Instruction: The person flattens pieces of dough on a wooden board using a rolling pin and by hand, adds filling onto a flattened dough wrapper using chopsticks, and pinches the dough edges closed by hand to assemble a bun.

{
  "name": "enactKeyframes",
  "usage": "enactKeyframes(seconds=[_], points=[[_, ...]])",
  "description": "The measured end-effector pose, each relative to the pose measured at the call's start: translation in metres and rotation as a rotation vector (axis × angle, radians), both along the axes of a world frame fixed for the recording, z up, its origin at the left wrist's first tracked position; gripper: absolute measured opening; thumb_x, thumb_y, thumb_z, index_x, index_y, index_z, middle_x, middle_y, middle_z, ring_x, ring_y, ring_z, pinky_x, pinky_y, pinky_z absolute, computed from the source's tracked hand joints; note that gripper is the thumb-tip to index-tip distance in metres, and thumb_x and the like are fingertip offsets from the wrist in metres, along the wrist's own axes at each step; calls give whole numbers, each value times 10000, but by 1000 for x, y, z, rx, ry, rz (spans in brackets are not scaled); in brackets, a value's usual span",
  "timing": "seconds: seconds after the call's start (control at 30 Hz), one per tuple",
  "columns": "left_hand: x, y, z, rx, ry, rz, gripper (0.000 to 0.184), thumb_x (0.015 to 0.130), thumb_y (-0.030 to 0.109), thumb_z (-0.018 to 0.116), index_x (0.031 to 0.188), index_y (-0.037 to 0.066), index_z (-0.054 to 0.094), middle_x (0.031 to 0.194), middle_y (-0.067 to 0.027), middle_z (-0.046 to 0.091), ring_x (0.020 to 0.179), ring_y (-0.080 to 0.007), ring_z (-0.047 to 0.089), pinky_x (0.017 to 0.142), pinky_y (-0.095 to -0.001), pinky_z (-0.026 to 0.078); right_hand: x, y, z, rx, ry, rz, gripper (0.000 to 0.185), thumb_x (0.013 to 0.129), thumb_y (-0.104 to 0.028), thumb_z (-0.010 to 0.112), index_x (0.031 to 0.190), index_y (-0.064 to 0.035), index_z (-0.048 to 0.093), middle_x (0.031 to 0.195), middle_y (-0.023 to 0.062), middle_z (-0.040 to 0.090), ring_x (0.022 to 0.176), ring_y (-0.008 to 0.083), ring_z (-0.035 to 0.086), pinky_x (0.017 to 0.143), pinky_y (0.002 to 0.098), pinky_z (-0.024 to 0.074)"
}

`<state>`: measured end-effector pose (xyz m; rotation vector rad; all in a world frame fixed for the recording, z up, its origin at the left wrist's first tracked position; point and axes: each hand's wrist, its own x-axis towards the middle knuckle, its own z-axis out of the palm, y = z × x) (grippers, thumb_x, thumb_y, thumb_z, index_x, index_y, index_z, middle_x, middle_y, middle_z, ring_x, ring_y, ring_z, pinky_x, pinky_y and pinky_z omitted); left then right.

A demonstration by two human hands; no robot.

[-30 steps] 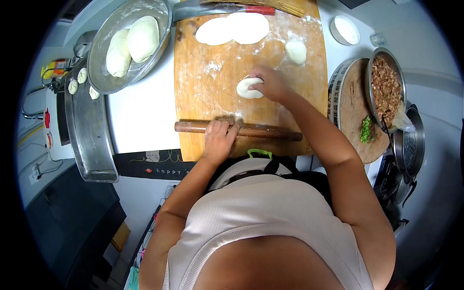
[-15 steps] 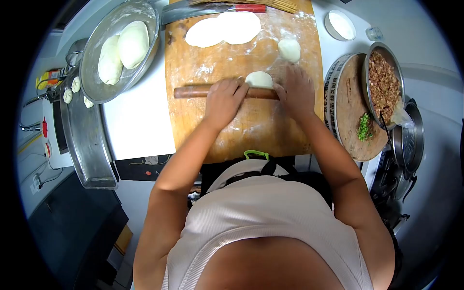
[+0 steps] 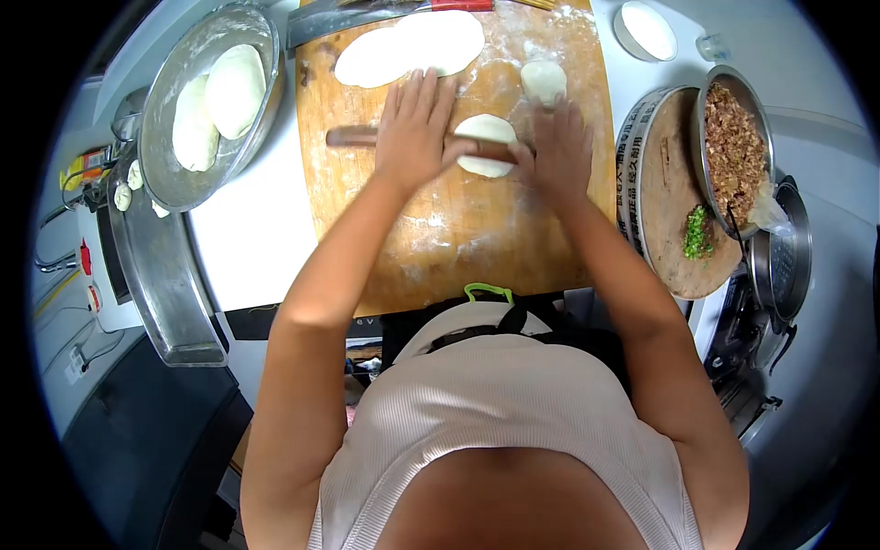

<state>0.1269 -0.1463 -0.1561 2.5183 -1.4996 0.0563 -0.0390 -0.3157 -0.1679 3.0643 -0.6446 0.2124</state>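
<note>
Crossing the dough round (image 3: 486,126), the rolling pin (image 3: 490,149) hides its middle.

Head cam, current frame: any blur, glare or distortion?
Head view: right hand and rolling pin motion-blurred, left hand sharper; head view: large dough sheets and white tabletop very bright, little surface detail; head view: wide-angle distortion, with the metal tray looking bowed and the corners black.
</note>
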Motion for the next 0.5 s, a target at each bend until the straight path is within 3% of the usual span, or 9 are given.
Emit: enactKeyframes(seconds=[0.03,0.13,0.23,0.33,0.47,0.5], points=[[-17,15,4,-9,21,6,752,869,554,469,1455,117,292,1514,-178,246,1404,-361,209,1136,-491,154,-8,6,0,2,-2,65,699,876,-476,548,1453,-147,329,1470,248,283,1359,433,265,1103,537,210],[-43,43,-6,-71,44,23,586,827,357,598,1329,90,458,1404,-155,420,1329,-327,354,1092,-468,250,1,7,13,434,-217,222,621,818,-332,656,1365,-128,445,1329,225,451,1216,391,451,1017,459,366],[-57,53,-16,-250,42,50,329,753,95,640,1080,85,602,1171,-72,603,1173,-270,516,1000,-413,354,39,13,21,551,-118,164,459,753,-234,723,1175,-112,589,1157,161,565,1100,327,529,904,410,447],[-67,73,-14,-213,89,39,283,828,134,538,1101,95,603,1160,-66,598,1160,-249,516,1025,-426,346,69,9,28,468,266,103,342,734,-249,741,1034,-116,647,1056,101,624,1062,297,557,877,410,454],[-77,113,-8,-133,129,32,292,804,138,538,1084,101,612,1208,-73,577,1218,-254,487,1041,-421,333,78,14,23,652,252,84,280,742,-273,749,957,-113,667,1027,81,660,1016,287,600,847,393,473],[-75,121,-1,-30,187,6,403,825,208,562,1203,70,559,1304,-128,521,1273,-296,441,1070,-434,302,79,19,21,727,280,60,285,748,-280,748,964,-114,666,1032,80,664,1004,282,610,842,390,475]])
